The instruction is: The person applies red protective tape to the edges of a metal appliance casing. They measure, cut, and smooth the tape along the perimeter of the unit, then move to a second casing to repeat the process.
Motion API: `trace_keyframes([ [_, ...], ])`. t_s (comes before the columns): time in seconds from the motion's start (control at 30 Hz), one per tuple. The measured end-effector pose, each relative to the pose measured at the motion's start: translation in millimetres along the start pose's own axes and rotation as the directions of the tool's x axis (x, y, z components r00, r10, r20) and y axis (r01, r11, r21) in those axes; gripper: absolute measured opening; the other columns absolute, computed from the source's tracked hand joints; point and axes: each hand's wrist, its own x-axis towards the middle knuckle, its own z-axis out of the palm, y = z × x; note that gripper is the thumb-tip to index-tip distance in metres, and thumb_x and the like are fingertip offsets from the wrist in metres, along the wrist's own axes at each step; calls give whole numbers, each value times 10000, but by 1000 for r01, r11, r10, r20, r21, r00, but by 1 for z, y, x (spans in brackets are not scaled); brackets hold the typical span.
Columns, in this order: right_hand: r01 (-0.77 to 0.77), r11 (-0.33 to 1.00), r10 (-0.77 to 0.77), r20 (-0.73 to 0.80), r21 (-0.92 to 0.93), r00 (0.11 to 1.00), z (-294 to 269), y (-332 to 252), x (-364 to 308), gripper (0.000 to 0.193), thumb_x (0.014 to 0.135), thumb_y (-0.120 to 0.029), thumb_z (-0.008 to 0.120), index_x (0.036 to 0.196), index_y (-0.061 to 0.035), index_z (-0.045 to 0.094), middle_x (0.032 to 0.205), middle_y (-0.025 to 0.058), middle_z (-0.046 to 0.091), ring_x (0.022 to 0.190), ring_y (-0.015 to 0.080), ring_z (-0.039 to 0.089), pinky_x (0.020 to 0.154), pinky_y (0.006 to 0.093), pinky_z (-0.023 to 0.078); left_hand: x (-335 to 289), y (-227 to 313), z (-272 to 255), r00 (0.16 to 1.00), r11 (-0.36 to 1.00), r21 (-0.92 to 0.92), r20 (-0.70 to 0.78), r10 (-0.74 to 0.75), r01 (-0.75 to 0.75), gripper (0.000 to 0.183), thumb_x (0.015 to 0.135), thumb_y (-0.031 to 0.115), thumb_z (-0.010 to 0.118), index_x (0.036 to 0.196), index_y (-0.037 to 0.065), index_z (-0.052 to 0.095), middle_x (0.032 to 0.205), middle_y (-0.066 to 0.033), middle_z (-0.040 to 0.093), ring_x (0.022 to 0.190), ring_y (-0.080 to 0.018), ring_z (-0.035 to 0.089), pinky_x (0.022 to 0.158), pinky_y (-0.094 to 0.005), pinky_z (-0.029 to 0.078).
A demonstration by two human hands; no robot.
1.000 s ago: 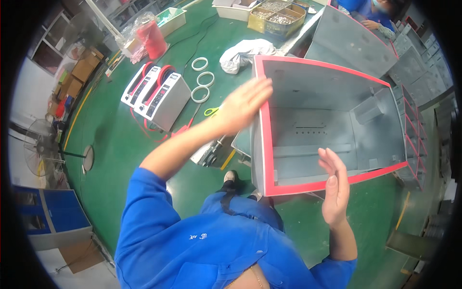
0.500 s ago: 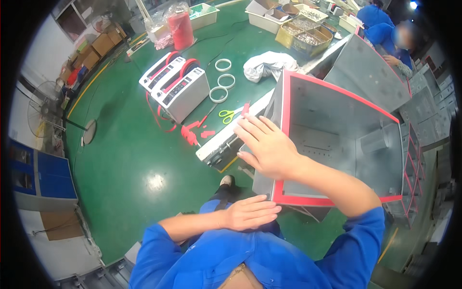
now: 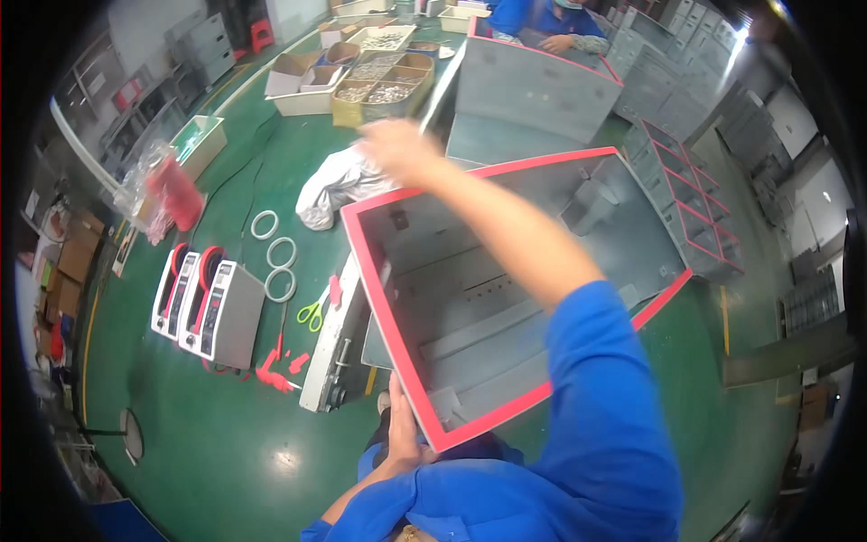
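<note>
A grey metal box (image 3: 470,294), its open side facing up, has red strip along its rim (image 3: 395,334). My left hand (image 3: 403,426) lies against the box's outer left side by the near corner, fingers straight and pointing away from me. Stretched across the opening, my right arm ends in my right hand (image 3: 402,152), over the far rim beside a crumpled white cloth (image 3: 327,194). Motion smears the fingers of that hand, so its grip is unclear.
Left of the box are two white tape dispensers (image 3: 217,312), several pale rings (image 3: 281,253), green-handled scissors (image 3: 312,313) and red scraps (image 3: 274,372). Bins of small metal parts (image 3: 384,90) stand at the back. A co-worker (image 3: 542,23) leans over another grey box (image 3: 533,95).
The view has swung, and the box appears turned. My right hand has gone from the near left end to the far rim. My left hand has shifted from the near corner onto the side.
</note>
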Motion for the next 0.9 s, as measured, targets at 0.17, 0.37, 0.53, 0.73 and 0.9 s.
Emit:
trace_keyframes([
  [0.17,-586,692,717,305,-421,627,-97,166,-142,576,892,-484,258,949,-40,620,1028,154,593,1028,289,520,898,413,362,2,-35,-18,897,742,-509,187,-400,437,674,865,394,467,1377,90,151,1350,-158,295,1031,-274,500,770,-382,473],
  [0.37,-594,753,657,291,-283,695,-110,187,-185,499,900,-424,313,795,-28,599,875,187,583,862,360,529,777,447,394,-26,-103,-62,911,934,9,218,-349,356,797,745,265,623,1368,59,170,1357,-269,225,1170,-373,382,884,-416,392],
  [0.53,-417,854,511,356,-311,782,-138,200,-231,378,935,-291,259,1038,-32,514,868,175,554,852,349,506,741,437,387,51,-21,-67,884,815,404,390,256,-415,818,633,193,733,1334,96,323,1363,-280,221,1236,-411,302,989,-421,300],
  [0.73,-725,618,785,289,-304,548,-178,186,-279,575,890,-502,282,1103,-38,547,968,222,569,928,365,532,767,406,395,130,-45,-84,945,861,402,33,326,-311,854,497,226,781,1269,108,436,1321,-179,368,1193,-320,395,984,-389,316],
  [0.9,-825,541,811,361,-165,460,-207,189,-327,446,943,-305,314,1243,8,420,1231,134,478,1149,224,437,971,305,304,150,-64,-107,958,985,129,-250,142,-113,750,612,188,743,1270,71,401,1232,-123,462,1082,-222,490,853,-351,433],
])
